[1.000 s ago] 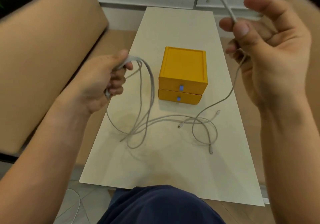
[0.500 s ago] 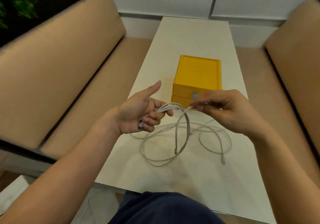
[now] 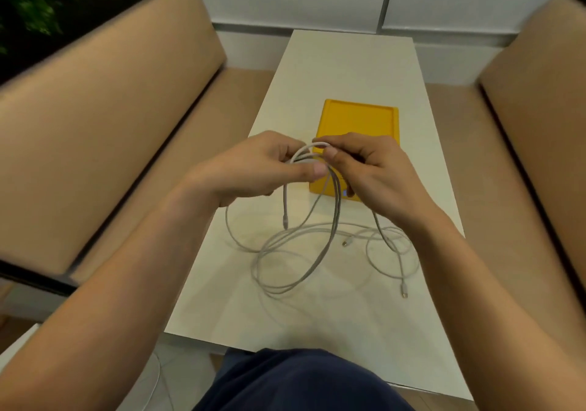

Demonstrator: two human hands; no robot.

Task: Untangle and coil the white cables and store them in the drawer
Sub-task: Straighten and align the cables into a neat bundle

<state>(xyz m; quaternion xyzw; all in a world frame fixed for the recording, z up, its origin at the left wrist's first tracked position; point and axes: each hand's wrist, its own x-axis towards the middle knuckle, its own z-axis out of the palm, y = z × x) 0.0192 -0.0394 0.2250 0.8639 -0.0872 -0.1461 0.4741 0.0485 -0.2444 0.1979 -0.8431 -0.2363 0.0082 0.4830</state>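
Several loops of white cable (image 3: 304, 253) hang from my hands down onto the white table (image 3: 345, 71). My left hand (image 3: 253, 169) grips the gathered top of the loops, thumb pressed over the strands. My right hand (image 3: 371, 172) pinches the same bundle at its top, touching the left hand. One plug end (image 3: 285, 222) dangles free below my left hand. A thinner white cable (image 3: 393, 252) lies tangled on the table to the right, its plug (image 3: 404, 293) near the right edge. The yellow drawer box (image 3: 360, 118) stands just behind my hands, its drawer fronts mostly hidden.
Tan padded benches run along both sides of the narrow table, the left bench (image 3: 104, 118) and the right bench (image 3: 539, 118). My dark blue lap (image 3: 298, 382) is at the near table edge. A white wall closes the far end.
Both hands have come together over the cable bundle; my right hand has brought another loop to my left hand, which has closed its thumb on it. More cable is gathered into the loops.
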